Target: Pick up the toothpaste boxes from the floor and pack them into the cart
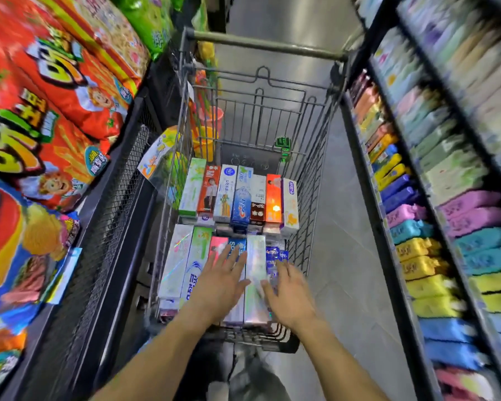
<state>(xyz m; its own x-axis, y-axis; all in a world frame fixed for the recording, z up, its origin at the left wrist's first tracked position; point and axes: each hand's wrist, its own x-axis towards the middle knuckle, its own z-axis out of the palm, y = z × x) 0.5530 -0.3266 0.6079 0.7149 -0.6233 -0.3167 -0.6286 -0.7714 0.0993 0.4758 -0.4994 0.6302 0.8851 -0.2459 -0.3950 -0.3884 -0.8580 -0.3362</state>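
Narrow store aisle here, hemmed in by the snack-bag display (55, 91) on the left and, on the right, the shelves of soap-like packs (434, 256), too blurred to name for sure, which explains why the wire shopping cart (310, 180) sits square down the middle with its handle bar (266, 46) at the far end. Inside the cart, the toothpaste boxes are laid flat, long sides touching, in two tidy ranks so they fill the basket floor without gaps: the far row of toothpaste boxes (239, 195) runs wall to wall, and the near row of toothpaste boxes (191, 264) lies just this side of it, seemingly stacked on another layer beneath. Down to the hands now: the left hand (223, 282) lies flat with fingers straight and spread on the middle boxes of the near row, while the right hand (289, 293) is spread too, fingers relaxed, over the right end of that row. Neither grip is pinching anything. Between them lies a silvery holographic box (256, 264), and my read is that both palms are squaring it into its slot, pressing the row level. Blue packets (275, 254) peek out beside the right fingertips. No loose box on the floor is visible from here.
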